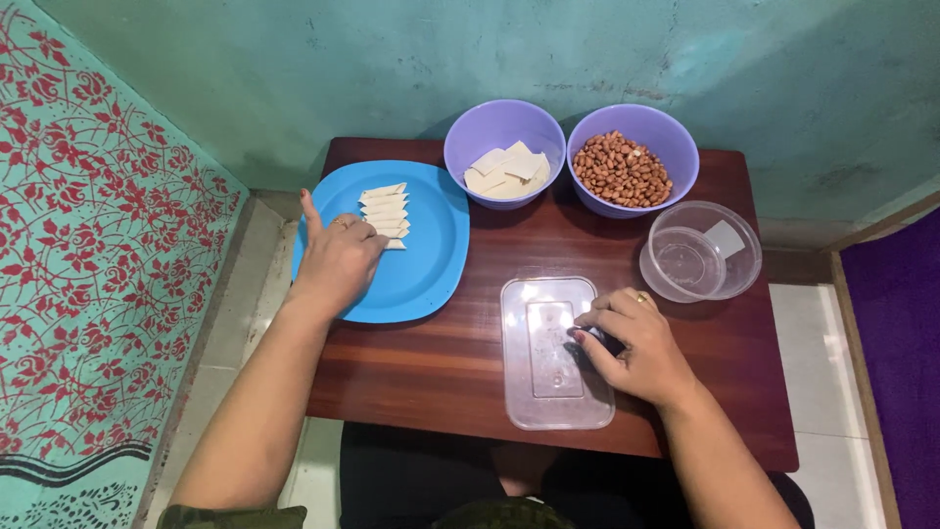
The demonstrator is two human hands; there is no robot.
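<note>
from the head view, the left hand (pixel 338 263) rests on the blue plate (pixel 431 264), its index finger stretched out away from the body and the other fingers curled together over the near end of a row of small folded white wrappers (pixel 385 213); whether those curled fingers actually pinch the nearest piece i cannot tell, since the knuckles hide the tips. the row lies just beyond and slightly to the right of the fingertips, touching or nearly touching them, and it runs away from the person, each piece lying crosswise with its long axis left to right. the right hand (pixel 632 343) sits on the right edge of a clear rectangular lid (pixel 548 392), fingers bunched close together and pressed down toward the plastic, seemingly closed on something dark and small that i cannot make out. the lid's long axis runs toward and away from the body, and it spreads out to the left of those fingers. beyond the right hand's fingers stands a clear round container (pixel 729 279), near but apart. further off past both hands are two purple bowls side by side, one with flat white wrapper squares (pixel 505 168), one with peanuts (pixel 621 168). the left hand is plainly the nearer one to the folded row; the right is well apart from it, across the wooden table (pixel 450 362).
</note>
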